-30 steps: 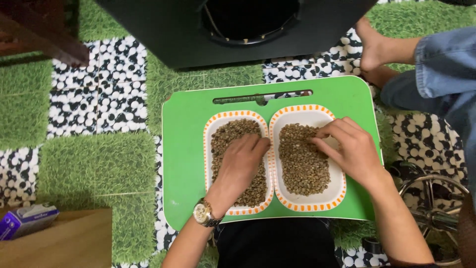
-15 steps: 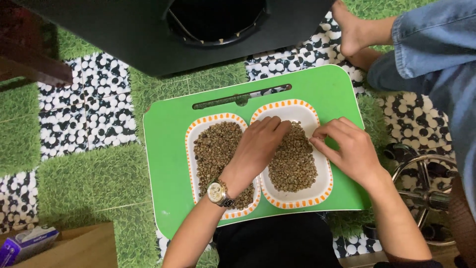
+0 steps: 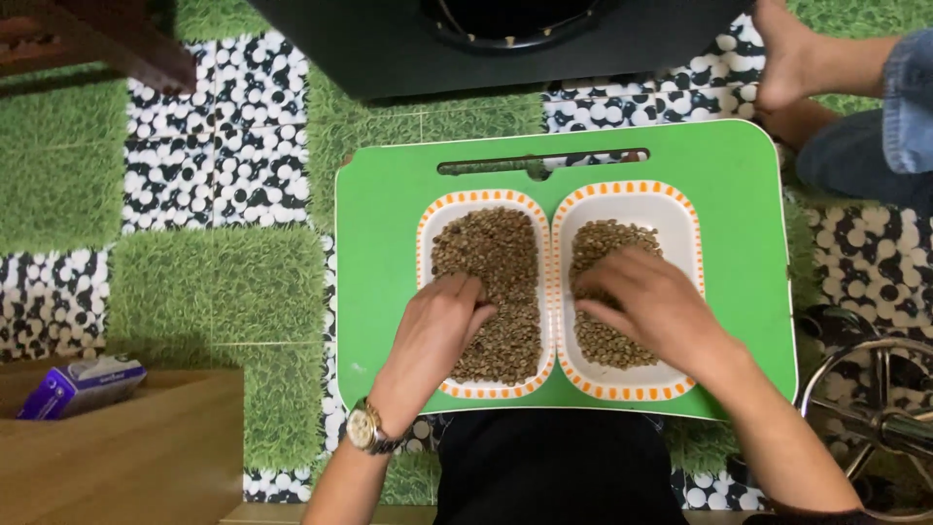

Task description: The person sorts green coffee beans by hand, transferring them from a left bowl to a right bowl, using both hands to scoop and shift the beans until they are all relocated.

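- On the green lap tray (image 3: 389,292), two white dishes with orange-dashed rims sit side by side, touching along their inner edges; both carry brownish-green beans.
- Left hand (image 3: 437,331) rests in the left dish (image 3: 428,233), fingers curled down into the beans (image 3: 496,262) at the near-left part of the pile. Reads as a loose pinch, but I can't tell whether anything is caught between the fingertips.
- Right hand (image 3: 646,301) lies over the right dish (image 3: 680,224), palm down, fingers spread and bent, tips in the beans there (image 3: 603,238). Not a fist, no clear grip on anything.
- Step in hand, my read: sorting through the beans, both hands picking over their own dish at once (left pile fuller, right pile thinner, with bare white at the far end).
- Next move likely calls for a fine fingertip pinch on single beans and a short carry across the shared rim, without raking neighbours over the edge.
- Packages: one small blue-violet carton with a white panel (image 3: 83,384) lies on its side at the far corner of a wooden surface (image 3: 146,447), well left of the tray. Print too small to make out.
- No other labels or signs visible.
- Around: grass-and-pebble pattern floor mat (image 3: 214,292), black box with a round opening (image 3: 505,39) beyond the tray, a second person's bare foot (image 3: 782,58) and denim leg at far right.
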